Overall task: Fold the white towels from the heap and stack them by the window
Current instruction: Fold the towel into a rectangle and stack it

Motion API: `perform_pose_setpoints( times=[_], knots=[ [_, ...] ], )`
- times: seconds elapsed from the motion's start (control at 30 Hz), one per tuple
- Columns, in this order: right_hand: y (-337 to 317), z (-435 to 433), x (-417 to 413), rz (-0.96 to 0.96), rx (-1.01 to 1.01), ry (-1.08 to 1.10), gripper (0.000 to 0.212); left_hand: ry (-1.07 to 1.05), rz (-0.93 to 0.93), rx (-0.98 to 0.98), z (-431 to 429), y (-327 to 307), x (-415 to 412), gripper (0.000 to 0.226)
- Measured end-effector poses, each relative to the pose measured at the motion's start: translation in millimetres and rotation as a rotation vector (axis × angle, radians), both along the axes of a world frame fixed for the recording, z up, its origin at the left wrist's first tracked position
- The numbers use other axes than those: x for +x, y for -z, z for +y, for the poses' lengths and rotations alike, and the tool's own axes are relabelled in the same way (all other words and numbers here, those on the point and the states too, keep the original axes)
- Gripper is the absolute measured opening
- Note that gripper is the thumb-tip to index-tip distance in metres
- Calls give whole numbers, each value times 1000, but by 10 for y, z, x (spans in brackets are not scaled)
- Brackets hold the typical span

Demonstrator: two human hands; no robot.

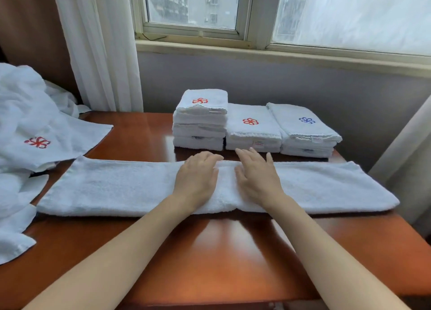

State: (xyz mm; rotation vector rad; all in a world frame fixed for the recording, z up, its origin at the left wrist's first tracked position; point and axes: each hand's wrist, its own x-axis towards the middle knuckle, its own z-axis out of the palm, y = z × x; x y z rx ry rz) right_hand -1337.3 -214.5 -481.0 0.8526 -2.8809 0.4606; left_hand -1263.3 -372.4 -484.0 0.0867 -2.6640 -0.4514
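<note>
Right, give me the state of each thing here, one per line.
long towel: folded into a strip, flat on the table
left hand: open, pressing the strip's middle
right hand: open, pressing beside it
left stack: folded, tallest
middle stack: folded
right stack: folded
heap: unfolded, crumpled

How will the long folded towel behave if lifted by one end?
Probably floppy: the towel lies limp and flat on the table, so it should sag. Likely light, and its fluffy pile should grip rather than slide.

A long white folded towel lies across the brown wooden surface. Three stacks of folded white towels stand behind it. A white towel heap lies left.
</note>
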Motion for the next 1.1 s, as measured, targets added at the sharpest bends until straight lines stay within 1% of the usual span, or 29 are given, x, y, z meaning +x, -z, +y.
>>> perform_pose_setpoints(
  times=[0.03,0.1,0.13,0.33,0.57,0.73,0.8,0.9,1.0,1.1],
  knots=[
    [43,-22,65,-58,2,-42,50,6,-105,34,66,43,-1,43],
    [140,-32,168,-122,75,-81,52,-32,-336,-88,130,140,-11,51],
    [168,-16,181,-125,103,-75,53,-53,-388,-131,120,170,-21,55],
    [149,158,58,-119,149,16,56,-116,-457,-188,-33,182,3,65],
    [117,569,-34,-148,190,177,63,-247,-508,-175,-105,134,96,70],
    [3,483,61,-170,233,214,60,-313,-532,-169,-337,87,270,71],
    [-50,291,193,-132,158,156,57,-290,-523,-160,-438,73,349,70],
    [-113,-206,484,-82,10,-62,53,-268,-487,-183,-553,52,430,65],
    [-116,-719,736,-44,-7,-233,49,-329,-460,-210,-779,27,531,57],
    [-76,-1082,842,-85,1,-282,43,-415,-462,-188,-1136,57,715,54]
  ],
)
